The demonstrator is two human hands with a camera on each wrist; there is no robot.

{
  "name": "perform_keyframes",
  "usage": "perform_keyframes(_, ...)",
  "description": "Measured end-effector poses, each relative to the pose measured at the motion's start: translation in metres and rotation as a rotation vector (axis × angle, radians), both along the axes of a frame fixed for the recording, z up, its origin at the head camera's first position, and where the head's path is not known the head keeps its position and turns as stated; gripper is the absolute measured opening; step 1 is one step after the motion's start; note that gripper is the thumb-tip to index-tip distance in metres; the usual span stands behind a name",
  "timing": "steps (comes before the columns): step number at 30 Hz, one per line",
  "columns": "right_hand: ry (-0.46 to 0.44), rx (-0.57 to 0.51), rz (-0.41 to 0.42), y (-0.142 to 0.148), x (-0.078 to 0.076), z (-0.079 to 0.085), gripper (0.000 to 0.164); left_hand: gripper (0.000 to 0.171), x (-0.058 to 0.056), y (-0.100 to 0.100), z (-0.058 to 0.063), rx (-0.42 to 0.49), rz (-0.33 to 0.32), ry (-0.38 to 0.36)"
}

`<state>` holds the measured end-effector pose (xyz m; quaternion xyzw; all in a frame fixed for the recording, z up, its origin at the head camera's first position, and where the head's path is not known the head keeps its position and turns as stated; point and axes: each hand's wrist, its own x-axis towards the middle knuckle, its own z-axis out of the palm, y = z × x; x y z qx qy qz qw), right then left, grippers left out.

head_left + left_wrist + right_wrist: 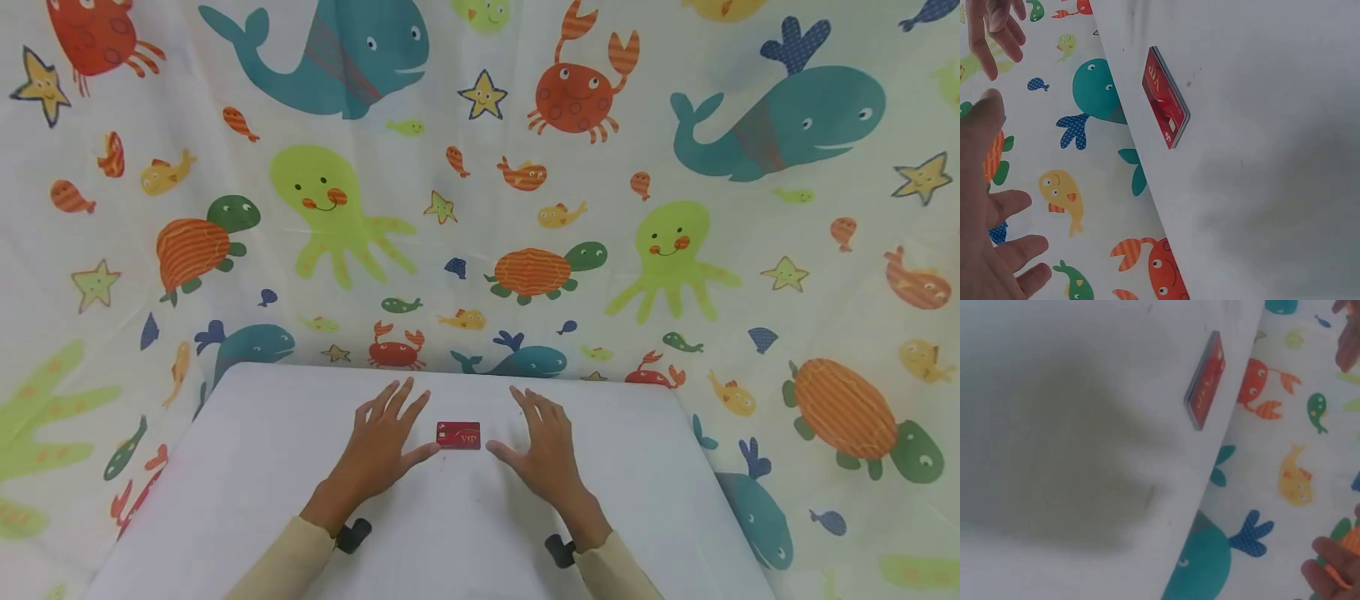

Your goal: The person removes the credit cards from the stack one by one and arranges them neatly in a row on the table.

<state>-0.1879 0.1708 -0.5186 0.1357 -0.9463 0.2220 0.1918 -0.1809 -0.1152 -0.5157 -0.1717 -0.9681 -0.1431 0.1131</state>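
A red card with "VIP" printed on it (458, 436) lies flat on the white table, between the two hands. From the wrist views this red card (1165, 100) (1207, 381) shows a thick, layered grey edge, like a small stack of cards. To its left, the left hand (381, 446) is held with fingers spread and its thumb pointing toward the card. The right hand (546, 450) mirrors it on the other side, fingers apart. Nothing is in either hand, and both thumbs stop short of the card's sides.
The white tabletop (247, 467) ends at a back edge just beyond the fingertips. Behind and beside it hangs a cloth (465, 325) printed with sea animals. Each wrist wears a dark camera mount (354, 535). Small specks mark the table near the card.
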Motion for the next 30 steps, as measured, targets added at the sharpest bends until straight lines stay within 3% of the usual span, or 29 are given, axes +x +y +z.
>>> perform_keyframes(16, -0.177, -0.182, 0.029, -0.007, -0.019, -0.036, 0.073, 0.066, -0.017, 0.008, -0.041, 0.278, 0.022, 0.056)
perform_keyframes(30, -0.278, -0.204, 0.045, -0.016, -0.032, -0.061, 0.054, 0.054, -0.028, 0.012, -0.072, 0.338, 0.068, -0.001)
